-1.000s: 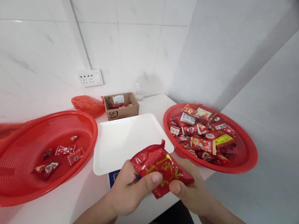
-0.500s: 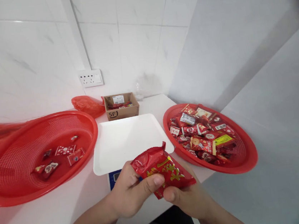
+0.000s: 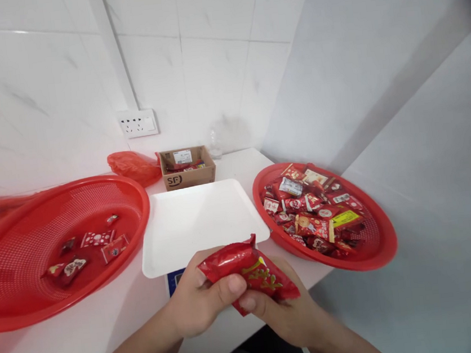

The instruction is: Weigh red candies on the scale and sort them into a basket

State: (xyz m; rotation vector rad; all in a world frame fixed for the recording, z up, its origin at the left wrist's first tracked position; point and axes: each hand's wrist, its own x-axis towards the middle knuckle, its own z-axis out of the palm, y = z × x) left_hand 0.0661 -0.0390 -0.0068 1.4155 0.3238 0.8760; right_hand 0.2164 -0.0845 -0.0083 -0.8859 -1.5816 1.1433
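Two hands (image 3: 193, 309) (image 3: 287, 312) around red packet (image 3: 257, 269)

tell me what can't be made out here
In the head view:
Most fingers of the left hand and right hand: behind the red packet.
Front of the blue device: mostly covered by the left hand and white tray.
Outer end of the left basket: cut by the picture edge.
Lower packets in the right basket: buried under the top packets.
Contents of the cardboard box: too small to identify.

What looked like a small packing room, a tiled wall (image 3: 215, 77) backed the tabletop (image 3: 127, 313), wrapped snacks (image 3: 311, 224) filled a red basket (image 3: 386, 238), a tray (image 3: 197, 217) topped a blue scale (image 3: 172, 283)
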